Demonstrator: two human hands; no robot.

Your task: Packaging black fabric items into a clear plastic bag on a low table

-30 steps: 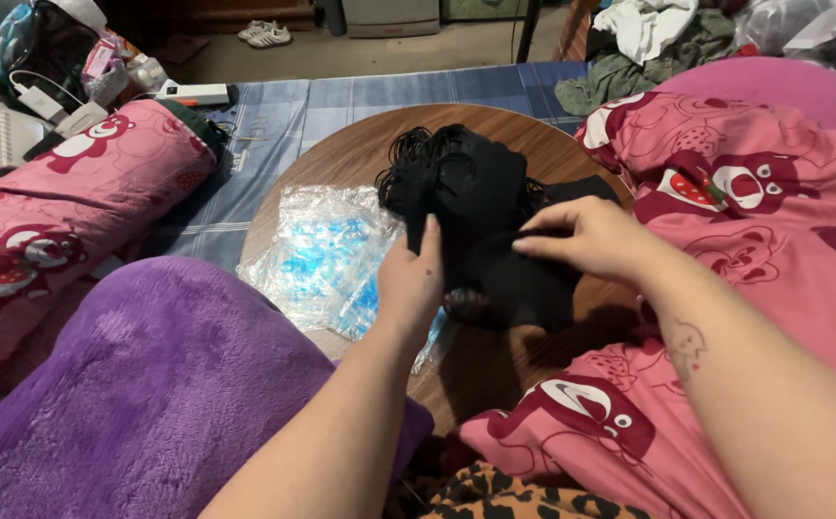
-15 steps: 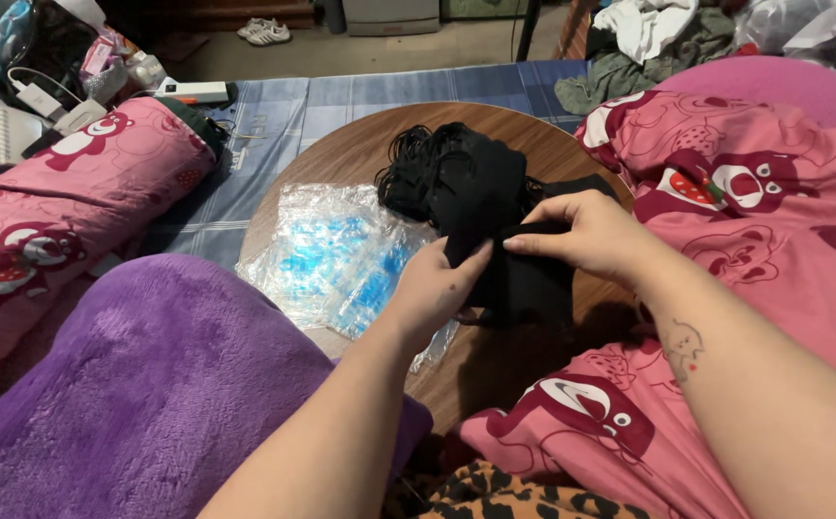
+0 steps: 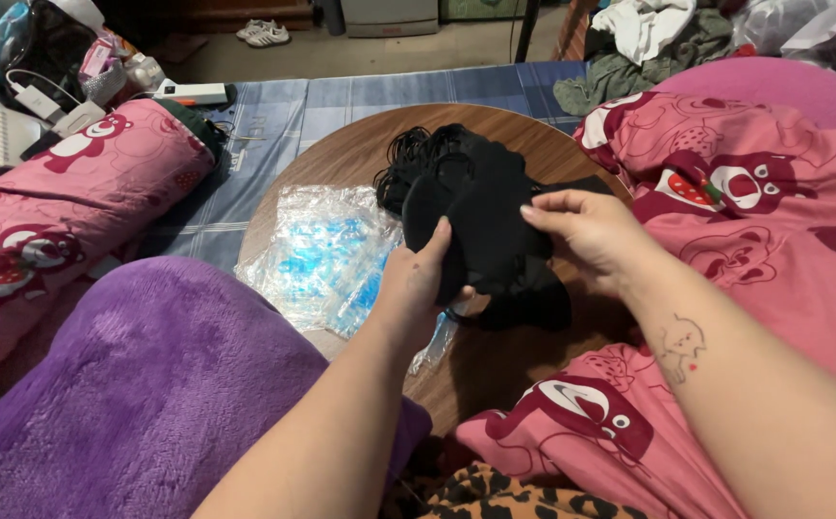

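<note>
A stack of black face masks (image 3: 480, 216) with black ear loops lies on a round wooden table (image 3: 350, 154). My left hand (image 3: 418, 279) grips the near left side of the stack, thumb on top. On the stack's right side, my right hand (image 3: 586, 235) pinches the top mask between thumb and fingers. A crinkled clear plastic bag (image 3: 326, 255) with blue print lies flat on the table just left of the masks.
A purple fleece blanket (image 3: 139, 404) covers the near left. Pink patterned bedding (image 3: 754, 192) lies at the right, and a rolled pink blanket (image 3: 62, 202) at the left. A blue striped sheet (image 3: 274, 125), chargers and clutter sit at the far left.
My left hand has slid from flat on top of the masks to gripping their near left side. My right hand has risen slightly and now pinches the top mask.
</note>
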